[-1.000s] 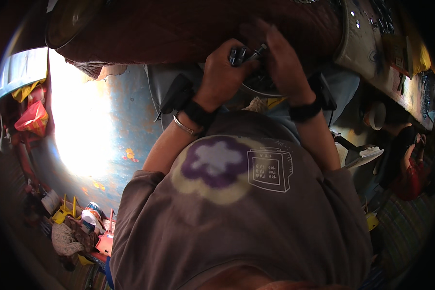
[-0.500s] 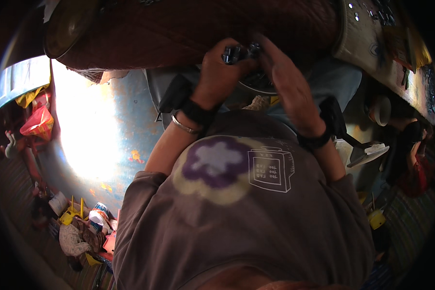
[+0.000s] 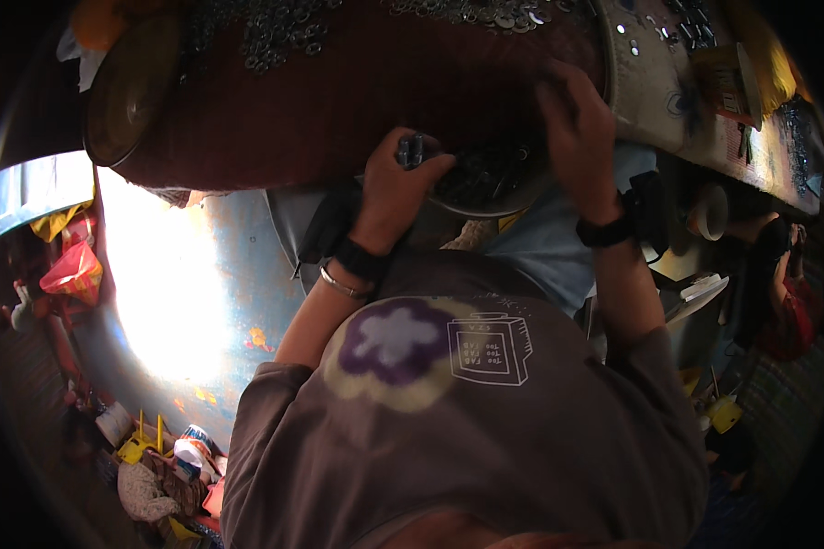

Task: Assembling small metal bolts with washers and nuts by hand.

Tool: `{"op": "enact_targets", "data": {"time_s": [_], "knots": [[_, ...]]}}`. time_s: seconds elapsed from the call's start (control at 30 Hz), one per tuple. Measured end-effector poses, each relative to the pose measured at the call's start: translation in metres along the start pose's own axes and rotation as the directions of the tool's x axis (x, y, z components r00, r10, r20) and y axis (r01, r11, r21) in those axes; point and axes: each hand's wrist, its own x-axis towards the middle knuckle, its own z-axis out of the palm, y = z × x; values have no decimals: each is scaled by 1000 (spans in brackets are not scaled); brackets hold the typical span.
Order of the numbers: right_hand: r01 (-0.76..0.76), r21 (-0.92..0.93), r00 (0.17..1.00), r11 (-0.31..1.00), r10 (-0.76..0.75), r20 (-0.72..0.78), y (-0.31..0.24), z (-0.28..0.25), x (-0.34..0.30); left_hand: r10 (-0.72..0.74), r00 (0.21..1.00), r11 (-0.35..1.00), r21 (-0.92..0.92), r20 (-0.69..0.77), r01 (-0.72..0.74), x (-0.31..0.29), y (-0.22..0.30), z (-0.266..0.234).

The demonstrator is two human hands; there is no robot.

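Observation:
My left hand (image 3: 395,188) is closed around a few short, shiny metal cylinders (image 3: 411,152), their ends showing between thumb and fingers. Just right of it is a round bowl (image 3: 485,212) of small dark metal parts (image 3: 494,174), partly in shadow. My right hand (image 3: 584,137) is raised beyond the bowl's right side, over the dark red padded surface (image 3: 403,78). Its fingers are bent and blurred in shadow, so I cannot see whether anything is between them. Black bands circle both wrists.
Heaped small metal rings (image 3: 279,37) lie at the far left of the red surface, and flat metal discs (image 3: 513,16) at its far edge. A round metal dish (image 3: 133,91) stands at left. On the right are a pale work surface (image 3: 655,110) and a yellow-and-red container (image 3: 728,82).
My hands have come apart: the right has swung right, away from the left, which still grips the metal cylinders. The view has shifted, showing the bowl and more of the red surface.

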Motion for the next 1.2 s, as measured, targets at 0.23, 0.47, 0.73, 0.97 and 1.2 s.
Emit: {"op": "enact_targets", "data": {"time_s": [0.23, 0.47, 0.73, 0.97, 1.2], "knots": [[131, -348, 991, 928, -112, 74, 50, 2, 52, -183, 933, 781, -531, 310, 329, 2, -6, -2], [155, -378, 987, 913, -159, 19, 56, 20, 56, -211, 861, 317, -800, 463, 508, 7, -33, -3], [200, -369, 979, 908, -195, 53, 52, 26, 56, -249, 793, 258, -752, 555, 607, -1, -43, 7], [226, -258, 973, 939, -206, 103, 56, 16, 53, -237, 842, 581, -624, 485, 523, -3, -35, 10], [228, -286, 971, 931, -197, 133, 64, 18, 58, -245, 877, 788, -441, 414, 429, -3, -15, 6]]}}
